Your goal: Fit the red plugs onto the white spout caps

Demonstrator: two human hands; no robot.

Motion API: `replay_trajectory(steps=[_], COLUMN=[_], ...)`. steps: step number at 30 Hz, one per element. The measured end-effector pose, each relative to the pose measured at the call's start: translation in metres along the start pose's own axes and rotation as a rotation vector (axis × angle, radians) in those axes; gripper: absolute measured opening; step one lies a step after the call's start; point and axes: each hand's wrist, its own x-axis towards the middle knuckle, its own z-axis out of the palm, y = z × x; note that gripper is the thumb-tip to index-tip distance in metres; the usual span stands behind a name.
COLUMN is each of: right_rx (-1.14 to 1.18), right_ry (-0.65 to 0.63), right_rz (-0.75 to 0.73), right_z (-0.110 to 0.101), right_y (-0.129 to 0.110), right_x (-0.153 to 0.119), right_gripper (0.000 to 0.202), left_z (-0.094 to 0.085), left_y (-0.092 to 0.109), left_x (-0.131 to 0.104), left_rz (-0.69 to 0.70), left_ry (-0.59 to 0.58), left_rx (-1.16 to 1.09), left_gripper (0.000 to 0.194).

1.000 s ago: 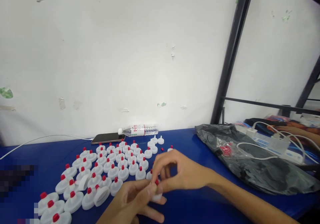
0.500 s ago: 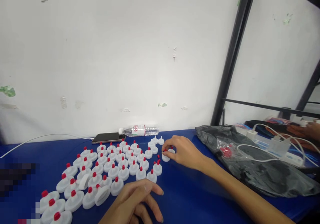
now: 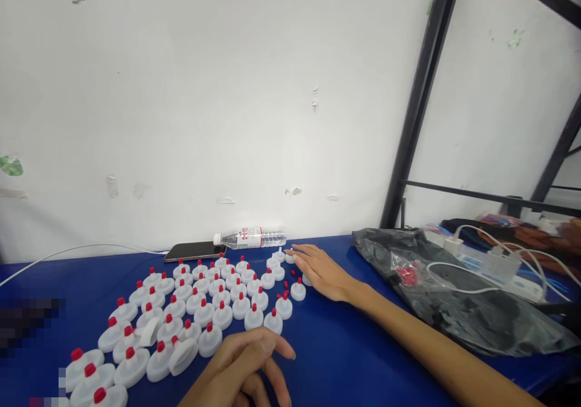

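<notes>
My right hand (image 3: 320, 273) stretches over the back of the blue table, fingers extended. Its fingertips are at a white nozzle cap without a red tip (image 3: 289, 257); whether they touch it I cannot tell. Just left of this hand stands a red-tipped white cap (image 3: 298, 289), and several small loose red tips (image 3: 285, 285) lie nearby. My left hand (image 3: 247, 364) rests at the front with fingers loosely bent and apart, holding nothing visible. Beside it spread many white caps with red tips (image 3: 209, 340), mostly upright. A few bare white caps (image 3: 278, 272) sit at the back.
Against the wall lie a clear plastic bottle (image 3: 254, 238) and a phone (image 3: 195, 251) with a white cable. To the right, a dark plastic bag (image 3: 454, 310) carries a small bag of red pieces (image 3: 408, 274), beside a power strip (image 3: 521, 286). A black metal frame (image 3: 420, 104) rises behind.
My right hand has let go of the red-tipped cap, which now stands on the table. Its fingers have straightened and reached farther back to the bare caps. My left hand has barely moved.
</notes>
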Motion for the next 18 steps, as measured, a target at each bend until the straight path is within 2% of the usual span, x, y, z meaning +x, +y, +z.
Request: replay_trajectory(steps=[4,7,12,15,18], right_rx=[0.043,0.077,0.157,0.269,0.222], right_ry=[0.009,0.072,0.194,0.246,0.153], right_rz=[-0.012,-0.024,-0.096,-0.271,-0.484], right_z=[0.004,-0.005,-0.028,-0.031,-0.024], right_y=[0.003,-0.002,-0.034,-0.063,-0.088], right_x=[0.002,0.003,-0.006,-0.017,-0.028], right_gripper=[0.057,0.052,0.043,0.037,0.034], left_z=[-0.001,-0.002,0.000,0.005,0.009], left_y=[0.000,-0.002,0.001,0.007,0.012], left_x=[0.000,0.000,0.000,-0.002,-0.002], left_rz=[-0.004,0.009,0.045,0.063,0.083], left_ry=[-0.011,-0.010,0.035,0.095,0.094], left_rx=[-0.005,-0.013,0.021,0.033,0.008], left_gripper=[0.061,0.058,0.067,0.080,0.090])
